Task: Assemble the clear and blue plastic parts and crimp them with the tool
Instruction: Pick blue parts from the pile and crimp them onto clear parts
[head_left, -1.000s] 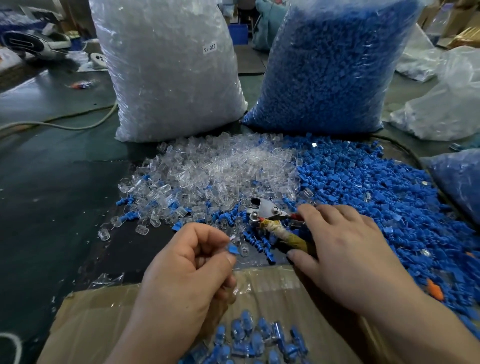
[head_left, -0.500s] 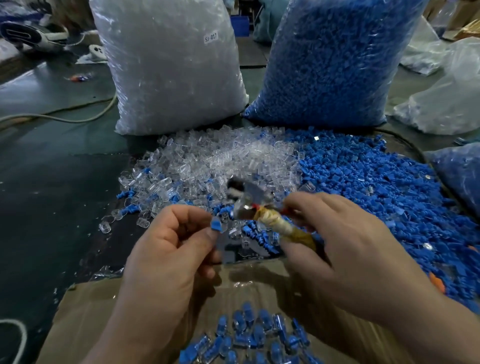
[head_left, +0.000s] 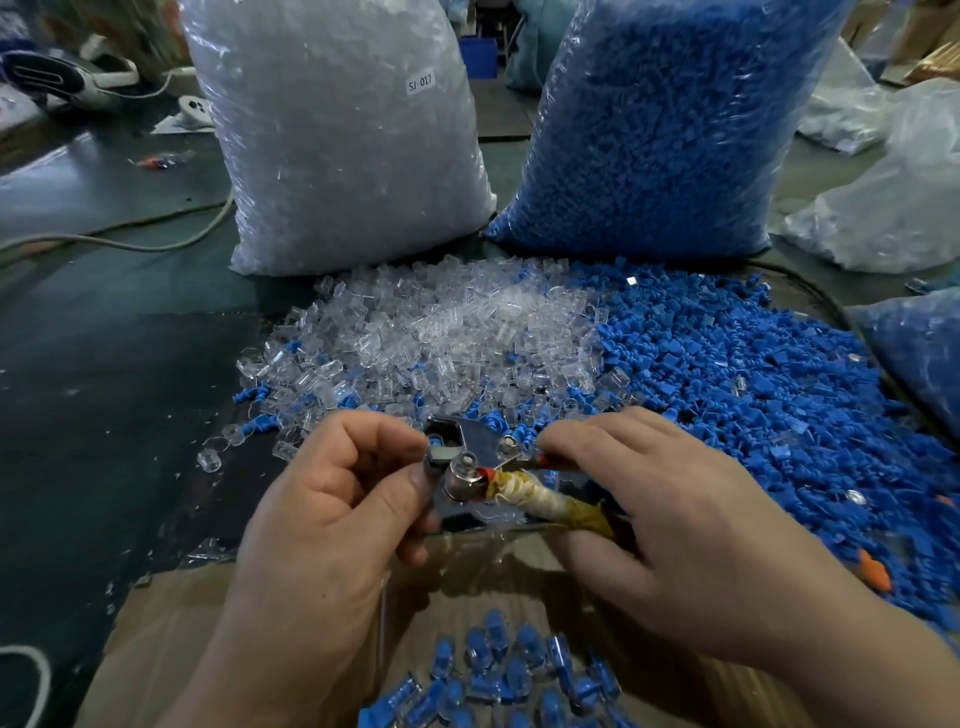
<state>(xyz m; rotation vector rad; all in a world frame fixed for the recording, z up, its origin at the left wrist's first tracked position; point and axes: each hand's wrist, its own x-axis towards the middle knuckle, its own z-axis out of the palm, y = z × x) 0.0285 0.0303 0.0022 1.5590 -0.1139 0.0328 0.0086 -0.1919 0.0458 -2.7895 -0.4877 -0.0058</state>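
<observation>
Two bare hands fill the lower frame: the left hand (head_left: 332, 519) at lower centre-left, the right hand (head_left: 691, 545) at lower right. The left forearm (head_left: 244, 680) and right forearm (head_left: 862, 680) are uncovered down to the bottom edge.

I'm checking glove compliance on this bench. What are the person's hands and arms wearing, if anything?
Nothing. The left hand and the right hand are bare, with no gloves or finger cots. No ring, watch or wristband shows. No sleeve enters the view either: the left forearm and the right forearm are uncovered down to the bottom edge of the frame.
</observation>
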